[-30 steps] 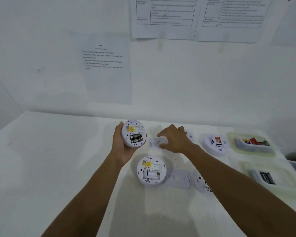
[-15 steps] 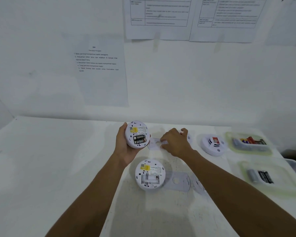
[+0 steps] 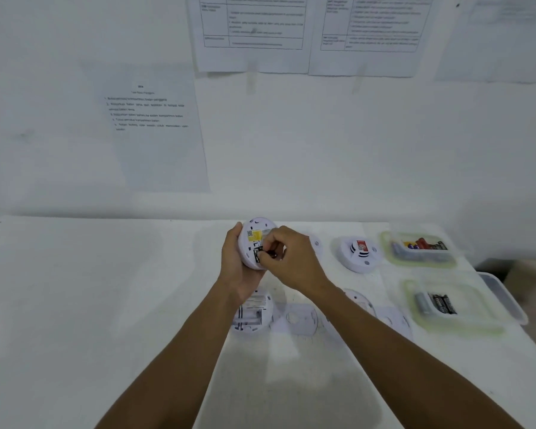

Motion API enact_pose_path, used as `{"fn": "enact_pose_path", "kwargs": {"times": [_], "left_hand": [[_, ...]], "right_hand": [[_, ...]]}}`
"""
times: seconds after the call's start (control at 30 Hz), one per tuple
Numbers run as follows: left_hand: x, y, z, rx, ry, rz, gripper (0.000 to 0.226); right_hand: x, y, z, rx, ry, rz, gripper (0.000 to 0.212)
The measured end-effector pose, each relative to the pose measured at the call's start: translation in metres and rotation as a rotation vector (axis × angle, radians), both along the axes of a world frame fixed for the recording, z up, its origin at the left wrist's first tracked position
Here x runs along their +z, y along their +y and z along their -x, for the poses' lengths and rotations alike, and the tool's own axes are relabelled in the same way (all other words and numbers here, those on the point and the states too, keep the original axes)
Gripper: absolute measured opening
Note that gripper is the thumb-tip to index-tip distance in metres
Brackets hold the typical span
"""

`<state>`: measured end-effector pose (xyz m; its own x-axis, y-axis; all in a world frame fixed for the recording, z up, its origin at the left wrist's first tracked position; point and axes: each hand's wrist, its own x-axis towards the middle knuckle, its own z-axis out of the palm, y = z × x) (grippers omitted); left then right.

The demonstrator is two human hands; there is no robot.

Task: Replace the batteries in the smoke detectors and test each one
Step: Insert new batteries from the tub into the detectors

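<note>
Detector (image 3: 256,239): held up off the table (image 3: 75,305), back side towards the person, battery bay exposed. Judged light, with a stiff plastic shell and a smooth rim, so best taken round the edge.

Left hand (image 3: 235,269) does that, fingers curled round the left rim and palm cupping it.

Right hand (image 3: 293,258): fingertips (image 3: 271,243) drawn together, pinching a dark battery (image 3: 258,254) at the bay. The cell is probably slick and a snug fit.

Just below the detector, a second detector (image 3: 252,315) lies back-up. To its right stands a third detector (image 3: 358,253), and beyond that are two battery trays (image 3: 387,243).
</note>
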<state>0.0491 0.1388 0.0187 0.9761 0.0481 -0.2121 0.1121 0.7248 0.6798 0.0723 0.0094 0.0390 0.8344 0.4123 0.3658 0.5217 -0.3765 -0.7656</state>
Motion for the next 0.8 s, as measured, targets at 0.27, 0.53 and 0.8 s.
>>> {"fn": "enact_pose_path", "kwargs": {"times": [0.27,0.53,0.8], "left_hand": [[0.002,-0.046,0.013,-0.063,-0.005,-0.047,0.063],[0.005,-0.083,0.022,-0.052,-0.004,-0.109,0.060],[0.014,-0.105,0.028,-0.119,-0.018,-0.004,0.052]], "right_hand": [[-0.001,-0.040,0.023,-0.122,-0.013,-0.030,0.018],[0.006,-0.070,0.041,-0.187,0.000,-0.007,0.020],[0.002,-0.113,0.045,-0.045,-0.207,0.089,0.017]]}}
